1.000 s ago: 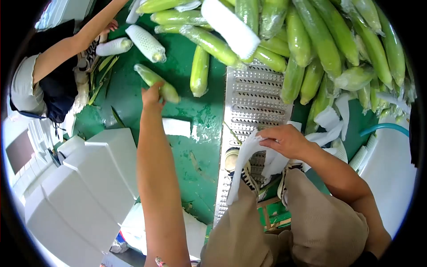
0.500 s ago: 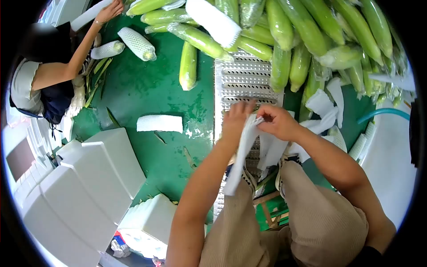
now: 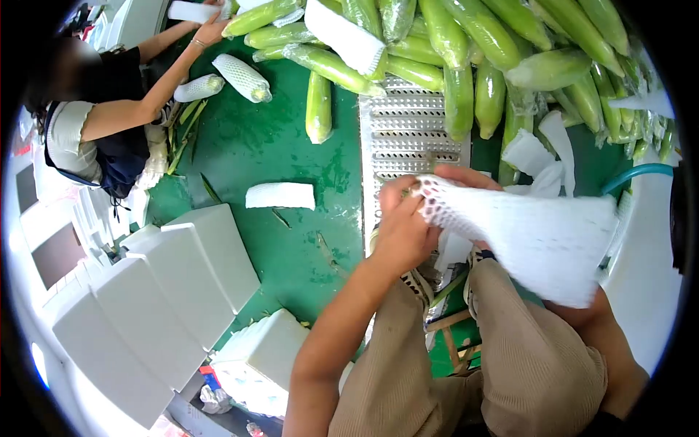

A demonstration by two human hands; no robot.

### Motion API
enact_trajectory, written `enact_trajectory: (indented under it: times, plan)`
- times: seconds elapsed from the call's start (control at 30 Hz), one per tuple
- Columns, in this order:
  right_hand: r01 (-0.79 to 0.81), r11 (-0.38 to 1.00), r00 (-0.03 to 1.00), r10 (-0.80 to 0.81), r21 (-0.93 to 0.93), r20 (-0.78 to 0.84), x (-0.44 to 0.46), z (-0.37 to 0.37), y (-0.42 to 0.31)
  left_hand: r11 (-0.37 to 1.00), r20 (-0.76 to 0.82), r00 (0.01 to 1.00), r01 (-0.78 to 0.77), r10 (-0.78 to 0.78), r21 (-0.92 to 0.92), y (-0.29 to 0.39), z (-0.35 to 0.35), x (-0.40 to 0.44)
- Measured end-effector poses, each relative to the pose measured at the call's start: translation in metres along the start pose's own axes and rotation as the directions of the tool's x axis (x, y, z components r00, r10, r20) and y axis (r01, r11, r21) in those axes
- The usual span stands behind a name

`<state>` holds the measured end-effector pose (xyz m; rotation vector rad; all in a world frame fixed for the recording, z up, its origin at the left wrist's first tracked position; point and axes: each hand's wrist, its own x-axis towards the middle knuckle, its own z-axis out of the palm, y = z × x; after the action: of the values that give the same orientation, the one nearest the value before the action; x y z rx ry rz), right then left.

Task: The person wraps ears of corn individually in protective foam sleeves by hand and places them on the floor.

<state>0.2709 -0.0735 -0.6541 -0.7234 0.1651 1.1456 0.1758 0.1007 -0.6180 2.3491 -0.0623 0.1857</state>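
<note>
A white foam net sleeve stretches across the front of me, its gathered end opened into a mesh of holes. My left hand closes on that end from the left, fingers bent round its edge. My right hand is at the same end, mostly hidden behind the foam; a few fingers show along its top edge. Beneath the hands runs a perforated metal plate. More foam sleeves lie to the right of it. Long green vegetables wrapped in clear film are heaped beyond the plate.
On the green floor lie a flat white foam sleeve and two sleeved vegetables. White foam boxes stand at the left. A co-worker reaches toward the heap's left end. A blue hose curves at the right.
The foam sleeve, hanging narrow and folded between my hands before, now spreads wide to the right over my right forearm. The co-worker's arms have shifted right, both now showing. My view has shifted slightly.
</note>
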Motion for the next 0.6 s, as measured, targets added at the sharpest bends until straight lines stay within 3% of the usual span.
enact_trajectory:
  times: [0.07, 0.1, 0.13, 0.2, 0.23, 0.3, 0.33, 0.4, 0.47, 0.5, 0.53, 0.6]
  plan:
    - [0.074, 0.989, 0.997, -0.076, -0.125, -0.005, 0.007, 0.016, 0.007, 0.972, 0.019, 0.994, 0.105, -0.111, 0.210, 0.008, -0.009, -0.018]
    - [0.070, 0.984, 0.995, -0.081, 0.166, 0.057, 0.007, 0.027, 0.006, 0.942, 0.035, 0.975, 0.200, -0.218, 0.270, 0.015, -0.011, -0.025]
    - [0.078, 0.984, 0.997, -0.079, 0.162, -0.001, 0.012, 0.019, 0.023, 0.955, -0.016, 0.957, 0.290, -0.290, 0.053, 0.020, -0.007, -0.028]
    - [0.120, 0.992, 0.992, -0.118, 0.048, -0.043, 0.008, 0.033, 0.031, 0.835, -0.067, 0.888, 0.399, -0.454, -0.379, 0.028, 0.000, -0.030]
    - [0.156, 0.988, 0.986, -0.156, -0.013, -0.057, 0.009, 0.033, 0.033, 0.800, 0.037, 0.900, 0.406, -0.435, -0.441, 0.029, -0.005, -0.035]
    - [0.216, 0.965, 0.968, -0.232, -0.147, -0.100, 0.008, 0.031, 0.031, 0.339, 0.176, 0.830, 0.397, -0.529, -0.853, 0.038, -0.013, -0.034]
    - [0.207, 0.975, 0.960, -0.218, -0.077, -0.173, 0.009, 0.033, 0.029, 0.045, 0.258, 0.802, 0.333, -0.539, -0.942, 0.040, -0.014, -0.032]
    - [0.134, 0.979, 0.962, -0.166, -0.157, -0.215, 0.006, 0.041, 0.017, 0.012, 0.277, 0.760, 0.351, -0.587, -0.936, 0.027, 0.001, -0.038]
    - [0.036, 0.993, 0.951, -0.068, -0.110, -0.300, 0.008, 0.033, 0.021, -0.338, 0.407, 0.633, 0.234, -0.659, -0.912, 0.017, 0.014, -0.040]
    - [-0.019, 0.983, 0.907, -0.061, -0.185, -0.417, 0.020, 0.026, 0.032, -0.448, 0.452, 0.607, 0.171, -0.653, -0.877, 0.004, 0.024, -0.053]
    - [-0.027, 0.981, 0.909, -0.056, -0.194, -0.412, 0.025, 0.010, 0.045, -0.489, 0.440, 0.650, 0.118, -0.620, -0.864, 0.002, 0.027, -0.053]
    - [-0.013, 0.887, 0.933, -0.155, -0.461, -0.326, 0.036, -0.028, 0.069, -0.375, 0.405, 0.569, 0.175, -0.715, -0.910, -0.024, 0.061, -0.077]
